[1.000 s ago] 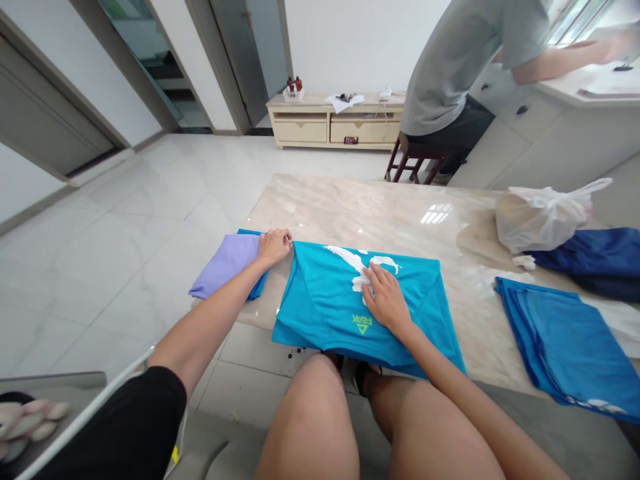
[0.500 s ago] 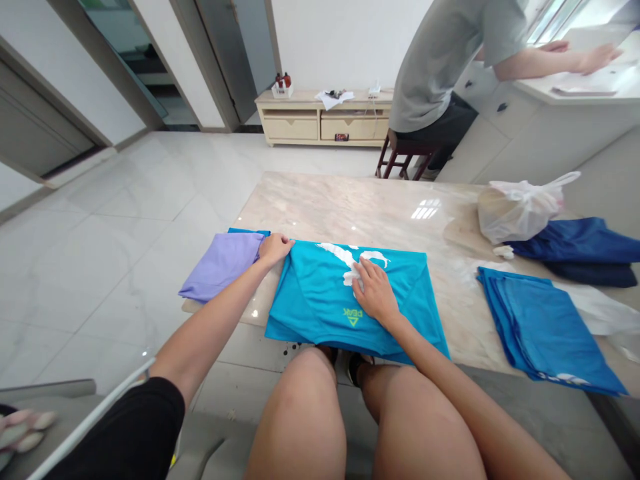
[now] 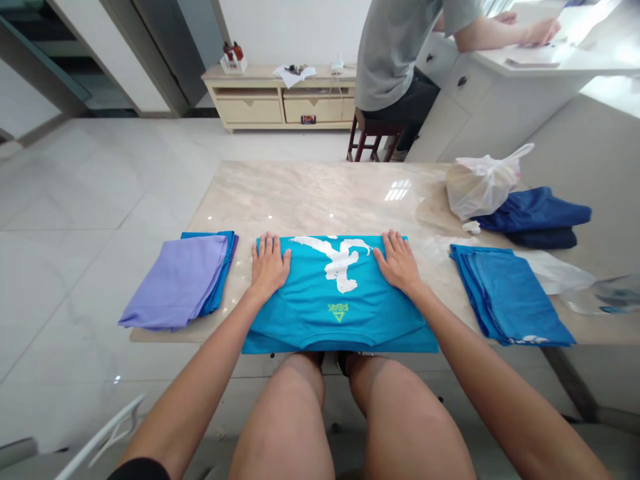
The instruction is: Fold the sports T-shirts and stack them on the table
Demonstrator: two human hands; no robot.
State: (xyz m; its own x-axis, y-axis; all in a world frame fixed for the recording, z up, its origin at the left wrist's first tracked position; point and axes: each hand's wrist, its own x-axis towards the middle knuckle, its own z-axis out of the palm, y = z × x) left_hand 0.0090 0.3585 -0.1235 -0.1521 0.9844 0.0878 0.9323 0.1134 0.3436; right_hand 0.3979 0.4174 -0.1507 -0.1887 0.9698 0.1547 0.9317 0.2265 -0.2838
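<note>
A turquoise T-shirt with a white brush-stroke print and a small green logo lies folded across the table's near edge, its neckline toward me. My left hand rests flat on its upper left corner, fingers stretched out and pointing away. On the upper right part, my right hand lies flat too, with its fingers extended. Neither hand grips the cloth. Left of the shirt sits a stack of folded clothes, a lilac garment on top of blue ones.
The marble-look table also bears folded blue clothes, a knotted white plastic bag, dark blue cloth and a clear bottle at the right. Beyond it, a person in grey sits on a stool near a low cabinet.
My left hand has gone from pinching the shirt's far left corner to lying flat on it. My right hand has slid from the print to the right side. The shirt lies straighter; the view has shifted.
</note>
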